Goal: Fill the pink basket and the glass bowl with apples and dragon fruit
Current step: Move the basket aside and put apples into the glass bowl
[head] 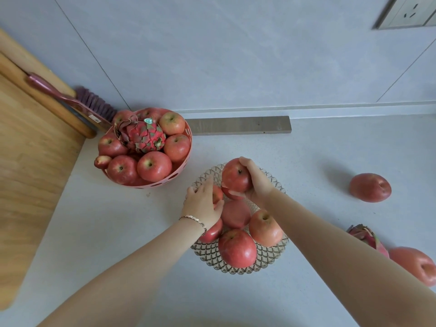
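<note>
Hands working over faceted clear glass bowl [238, 263] at counter centre. Right hand [256, 180] wrapping round red apple [236, 177], settling it at far rim; left hand [204, 202] cupping another apple, fingers curled. Round pink perforated basket [162, 182] sitting heaped, far left. Risking rolling: pile crowding, rim shallow.

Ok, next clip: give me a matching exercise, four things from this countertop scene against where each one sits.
Things:
1. dragon fruit with green sticker
2. patterned glass bowl
3. dragon fruit without sticker
4. purple-bristled brush

Places:
A. beside the wooden board
B. under both hands
C. on the apples in the pink basket
D. on the counter, behind the right forearm

Pairs: 1-C, 2-B, 3-D, 4-A
</note>
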